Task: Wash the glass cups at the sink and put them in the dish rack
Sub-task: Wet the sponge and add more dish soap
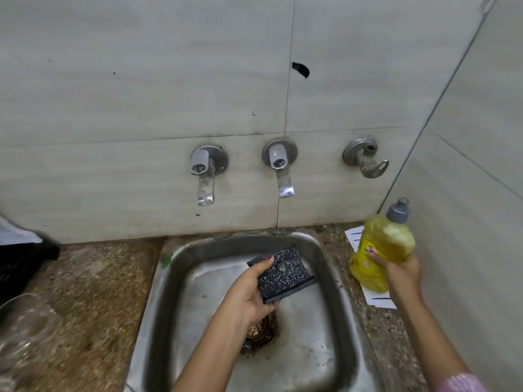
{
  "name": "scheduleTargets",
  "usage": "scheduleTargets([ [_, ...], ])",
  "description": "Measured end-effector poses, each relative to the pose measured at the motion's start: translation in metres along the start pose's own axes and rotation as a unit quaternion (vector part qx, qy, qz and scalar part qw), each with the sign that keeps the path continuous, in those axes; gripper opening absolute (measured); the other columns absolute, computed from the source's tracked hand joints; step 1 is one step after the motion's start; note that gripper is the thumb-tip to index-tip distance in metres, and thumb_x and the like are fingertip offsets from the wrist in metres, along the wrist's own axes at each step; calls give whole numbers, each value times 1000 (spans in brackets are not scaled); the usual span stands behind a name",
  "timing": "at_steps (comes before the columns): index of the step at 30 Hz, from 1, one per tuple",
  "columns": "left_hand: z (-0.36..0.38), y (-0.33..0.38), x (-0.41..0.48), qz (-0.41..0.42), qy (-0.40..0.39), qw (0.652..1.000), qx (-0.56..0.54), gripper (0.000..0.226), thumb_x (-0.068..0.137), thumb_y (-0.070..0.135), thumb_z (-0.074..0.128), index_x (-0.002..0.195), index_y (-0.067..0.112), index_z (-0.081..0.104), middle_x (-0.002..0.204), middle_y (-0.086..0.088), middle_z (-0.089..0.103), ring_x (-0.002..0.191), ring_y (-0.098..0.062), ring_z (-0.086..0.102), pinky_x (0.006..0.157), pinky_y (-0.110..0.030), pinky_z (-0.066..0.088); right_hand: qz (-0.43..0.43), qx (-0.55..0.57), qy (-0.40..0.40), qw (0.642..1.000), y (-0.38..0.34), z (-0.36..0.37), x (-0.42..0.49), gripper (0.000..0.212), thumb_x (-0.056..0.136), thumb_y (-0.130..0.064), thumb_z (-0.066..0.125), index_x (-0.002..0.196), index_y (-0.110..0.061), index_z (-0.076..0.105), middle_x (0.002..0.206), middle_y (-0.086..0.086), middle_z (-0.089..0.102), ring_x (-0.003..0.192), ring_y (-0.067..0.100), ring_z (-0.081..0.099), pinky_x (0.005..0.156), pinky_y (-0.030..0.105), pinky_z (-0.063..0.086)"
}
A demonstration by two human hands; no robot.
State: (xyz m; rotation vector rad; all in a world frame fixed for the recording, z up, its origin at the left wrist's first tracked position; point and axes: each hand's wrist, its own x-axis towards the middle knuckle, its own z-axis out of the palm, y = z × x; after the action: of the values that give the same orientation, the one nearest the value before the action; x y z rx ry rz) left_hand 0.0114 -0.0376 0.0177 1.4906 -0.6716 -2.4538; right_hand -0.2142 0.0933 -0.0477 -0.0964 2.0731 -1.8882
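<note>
Over the steel sink (181,281), my left hand (249,292) holds a dark speckled sponge (283,274) flat, scrub side up, with a small blob on it. My right hand (402,271) grips a yellow dish soap bottle (382,250) with a grey cap, held upright above the counter to the right of the sink. A clear glass cup (25,329) stands blurred at the left edge on the speckled counter (96,292). A black dish rack (19,267) shows at the far left.
Two taps (205,176) (281,168) stick out of the tiled wall above the sink, with a metal hook (368,159) to their right. White paper (376,299) lies on the counter under the bottle. A rusty drain (260,332) sits in the basin. The side wall is close on the right.
</note>
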Motion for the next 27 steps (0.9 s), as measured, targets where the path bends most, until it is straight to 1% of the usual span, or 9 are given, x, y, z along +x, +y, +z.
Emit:
scheduleTargets([
  [2, 0, 1, 10, -7, 3, 1000, -1, 8, 86, 20, 61, 85, 13, 58, 56, -4, 68, 73, -21, 58, 63, -29, 42, -35, -41, 30, 998, -2, 9, 21, 49, 67, 3, 78, 111, -1, 59, 110, 21, 63, 86, 20, 58, 71, 30, 52],
  [5, 0, 3, 21, -16, 8, 1000, 1, 8, 86, 20, 61, 84, 13, 58, 56, -4, 68, 73, -21, 58, 65, -29, 42, -78, -63, 78, 992, -1, 26, 46, 54, 68, -3, 79, 117, -2, 55, 116, 20, 61, 97, 23, 57, 89, 43, 48],
  [6, -1, 4, 24, -19, 12, 1000, 2, 8, 86, 20, 61, 84, 13, 59, 56, -4, 68, 73, -20, 59, 65, -29, 42, -82, -63, 94, 990, -1, 31, 53, 56, 69, -5, 79, 119, -3, 54, 118, 19, 61, 100, 25, 57, 92, 44, 47],
  [10, -5, 5, 32, -23, 26, 999, -8, 7, 86, 19, 60, 85, 12, 59, 56, -3, 68, 73, -20, 59, 63, -29, 42, -83, -31, 132, 987, 4, 46, 73, 62, 69, -7, 79, 124, -3, 51, 122, 17, 59, 102, 17, 54, 95, 37, 44],
  [12, -6, 5, 36, -27, 33, 999, -14, 8, 87, 19, 59, 85, 12, 58, 55, -3, 67, 72, -20, 58, 62, -29, 42, -93, -36, 147, 984, 11, 50, 79, 67, 70, -8, 79, 129, -2, 48, 127, 15, 56, 109, 20, 54, 98, 32, 42],
  [15, -6, 3, 38, -32, 31, 999, -10, 8, 86, 20, 60, 84, 13, 58, 54, -3, 67, 72, -20, 58, 61, -29, 40, -111, -56, 154, 980, 19, 52, 79, 70, 72, -10, 77, 133, -1, 44, 131, 14, 53, 119, 23, 51, 95, 22, 36],
  [22, -4, 1, 34, -27, 22, 999, -8, 7, 84, 19, 62, 86, 13, 59, 58, -3, 68, 72, -20, 59, 60, -29, 41, -117, -119, 140, 976, 19, 45, 83, 69, 72, -15, 79, 131, -1, 46, 129, 16, 55, 117, 29, 53, 96, 35, 40],
  [24, -6, 1, 31, -25, 20, 999, -7, 7, 85, 19, 61, 87, 13, 59, 59, -3, 68, 72, -20, 59, 61, -29, 41, -112, -146, 133, 974, 18, 39, 83, 63, 72, -15, 79, 125, 0, 50, 123, 19, 58, 112, 33, 55, 90, 38, 42],
  [27, -7, 0, 26, -25, 20, 999, -4, 7, 85, 19, 60, 86, 13, 58, 56, -3, 67, 71, -20, 58, 60, -29, 40, -111, -187, 111, 970, 20, 33, 78, 46, 73, -12, 77, 112, 4, 57, 108, 25, 64, 98, 37, 60, 75, 36, 42],
])
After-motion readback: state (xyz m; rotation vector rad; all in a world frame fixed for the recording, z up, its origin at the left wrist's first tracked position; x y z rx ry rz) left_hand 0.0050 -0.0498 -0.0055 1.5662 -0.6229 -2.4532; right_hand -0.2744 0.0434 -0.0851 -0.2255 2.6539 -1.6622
